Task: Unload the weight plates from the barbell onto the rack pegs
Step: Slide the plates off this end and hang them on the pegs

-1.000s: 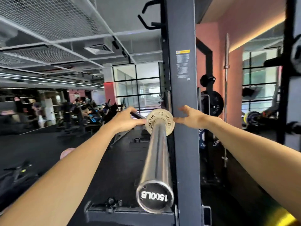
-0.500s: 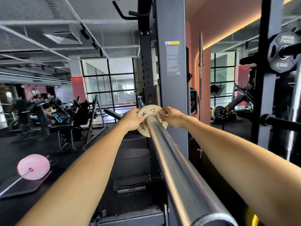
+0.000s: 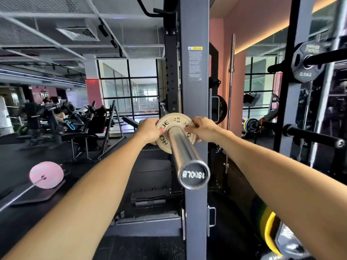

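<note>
Rack upright (image 3: 194,102) stands just behind and to the right of the sleeve (image 3: 185,152), and it is the biggest hazard: a plate drawn off crooked could knock against it or trap the right fingers between steel and rim. That sleeve runs long and smooth toward the camera, so the plate (image 3: 173,133) has a good stretch to travel, and any tilt on the way may make its bore bind and jerk. Plate itself sits far in on the sleeve, near the collar end, its pale face turned this way. Once it clears the end cap its whole weight will drop into the grip at once; a loose hold there could let it fall to the floor. Left hand (image 3: 149,130) curls round the plate's left edge, and right hand (image 3: 203,129) pinches the right edge, thumbs on the face. Uneven pull from the two hands seems the likeliest cause of trouble. A free peg (image 3: 311,136) waits well to the right.
</note>
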`<move>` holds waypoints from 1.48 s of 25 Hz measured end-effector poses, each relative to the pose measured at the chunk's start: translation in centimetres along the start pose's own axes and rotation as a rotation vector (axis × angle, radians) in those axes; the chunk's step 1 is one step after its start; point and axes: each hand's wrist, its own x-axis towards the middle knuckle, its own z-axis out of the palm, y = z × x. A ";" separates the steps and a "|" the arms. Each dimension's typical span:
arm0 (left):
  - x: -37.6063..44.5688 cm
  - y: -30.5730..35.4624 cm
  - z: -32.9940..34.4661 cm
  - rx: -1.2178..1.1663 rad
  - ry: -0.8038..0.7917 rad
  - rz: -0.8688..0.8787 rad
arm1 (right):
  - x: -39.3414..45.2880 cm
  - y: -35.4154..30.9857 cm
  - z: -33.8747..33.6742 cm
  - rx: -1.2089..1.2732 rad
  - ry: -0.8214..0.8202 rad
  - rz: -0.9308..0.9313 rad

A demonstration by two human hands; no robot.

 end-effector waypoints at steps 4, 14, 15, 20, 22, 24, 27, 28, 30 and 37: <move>-6.0 2.2 -1.7 0.019 0.009 -0.022 | -6.0 -1.5 -1.4 0.038 -0.033 -0.024; -17.0 6.0 -5.0 0.014 -0.009 -0.032 | -16.6 -4.4 -3.9 0.028 -0.050 -0.066; -17.9 6.3 -5.2 0.004 -0.014 -0.035 | -17.3 -4.6 -4.0 0.025 -0.044 -0.073; -21.2 7.4 -6.3 0.005 -0.021 -0.019 | -20.4 -5.6 -4.9 0.057 -0.046 -0.094; -22.1 8.2 -6.9 0.004 -0.017 0.012 | -21.7 -6.2 -5.5 0.078 -0.033 -0.107; -22.7 9.7 -7.7 0.006 -0.007 0.057 | -23.0 -6.7 -6.6 0.098 0.005 -0.110; -22.9 11.9 -8.4 0.001 -0.015 0.108 | -24.9 -7.5 -9.0 0.096 0.060 -0.087; -22.9 12.7 -8.4 -0.012 -0.022 0.124 | -25.6 -7.6 -9.8 0.091 0.075 -0.078; -22.8 14.6 -7.7 -0.001 -0.042 0.163 | -26.8 -7.2 -11.6 0.087 0.112 -0.044; -21.1 22.2 -0.3 -0.068 -0.117 0.291 | -30.4 -1.1 -18.4 0.057 0.236 0.088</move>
